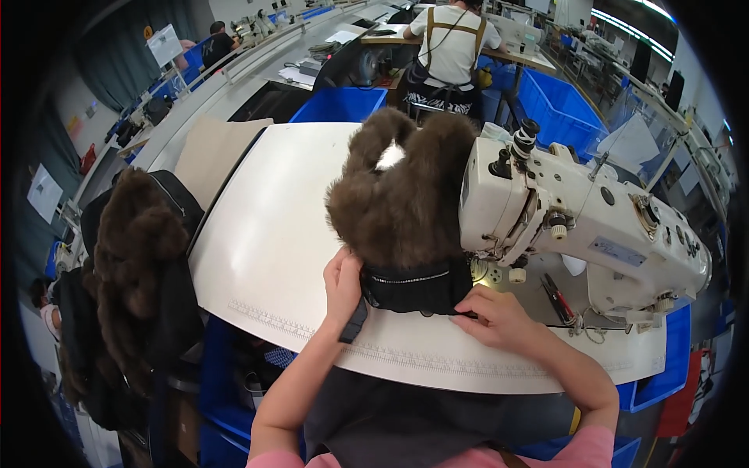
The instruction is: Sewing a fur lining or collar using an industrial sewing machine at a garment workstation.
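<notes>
A black garment piece (413,300) with a thick brown fur trim (398,207) and a silver zipper (409,277) lies on the white sewing table (257,210). At its left edge my left hand (341,287) is closed on the fabric just under the fur, the fingertips partly hidden. My right hand (497,318) pinches the lower right corner between thumb and fingers. The white sewing machine (593,218) stands right of the fur, its needle area close to the fabric's right side.
Red-handled snips (557,298) lie on the machine bed. More fur-trimmed black pieces (140,257) hang at the left. Blue bins (558,109) stand behind the table and below it. Another person (452,47) sits working at the far side.
</notes>
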`<state>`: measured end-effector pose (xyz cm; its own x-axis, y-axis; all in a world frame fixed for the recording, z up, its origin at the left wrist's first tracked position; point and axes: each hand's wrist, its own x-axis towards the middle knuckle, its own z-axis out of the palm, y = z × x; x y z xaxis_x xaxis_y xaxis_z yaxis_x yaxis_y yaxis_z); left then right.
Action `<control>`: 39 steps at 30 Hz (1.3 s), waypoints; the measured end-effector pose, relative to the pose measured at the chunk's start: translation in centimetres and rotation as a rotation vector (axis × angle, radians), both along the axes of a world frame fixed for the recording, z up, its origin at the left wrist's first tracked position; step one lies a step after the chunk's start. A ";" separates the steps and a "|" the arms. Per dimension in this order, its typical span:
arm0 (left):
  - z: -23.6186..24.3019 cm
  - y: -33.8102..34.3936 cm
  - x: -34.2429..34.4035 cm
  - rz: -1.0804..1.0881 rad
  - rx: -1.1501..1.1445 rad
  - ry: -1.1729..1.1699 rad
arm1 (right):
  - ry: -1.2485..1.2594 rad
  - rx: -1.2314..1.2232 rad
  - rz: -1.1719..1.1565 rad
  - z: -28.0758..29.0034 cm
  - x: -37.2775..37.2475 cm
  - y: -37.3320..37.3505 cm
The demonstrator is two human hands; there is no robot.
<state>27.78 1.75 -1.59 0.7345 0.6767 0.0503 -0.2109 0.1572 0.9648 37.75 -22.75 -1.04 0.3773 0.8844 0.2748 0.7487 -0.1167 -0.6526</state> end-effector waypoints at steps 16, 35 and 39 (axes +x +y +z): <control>2.0 7.3 -1.8 0.363 -0.297 0.018 | 0.044 0.010 -0.057 -1.3 1.9 -2.5; 8.0 -4.2 1.8 -0.747 2.165 0.080 | 0.214 0.050 -0.015 -1.1 1.5 -1.7; 6.3 -1.5 -0.1 -0.537 2.143 -0.146 | 0.012 0.131 0.120 -1.7 2.0 -1.6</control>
